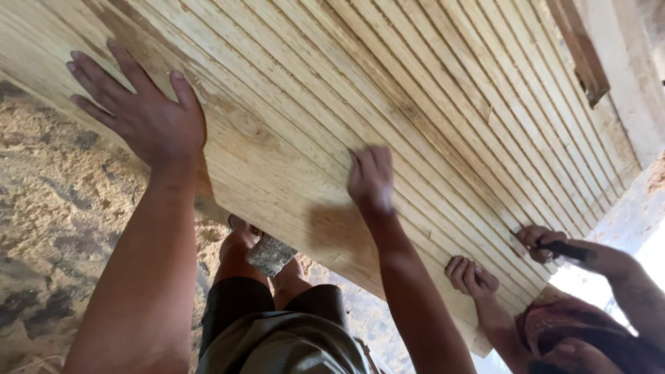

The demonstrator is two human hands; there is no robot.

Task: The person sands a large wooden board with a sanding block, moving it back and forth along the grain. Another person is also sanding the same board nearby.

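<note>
Pale wood slat panel [388, 90]: overhead, tilted; likely stiff, heavy, best held along its edges. Your left hand [142, 111] and right hand [370, 179] press it, fingers flat, gripping nothing. Beside: co-worker's hands [471, 273], sandy ground [48, 208].

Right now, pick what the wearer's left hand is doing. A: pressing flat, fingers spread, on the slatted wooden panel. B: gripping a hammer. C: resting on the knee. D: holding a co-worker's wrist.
A: the left hand lies open, fingers spread, against the slatted wooden panel, holding no tool.
</note>
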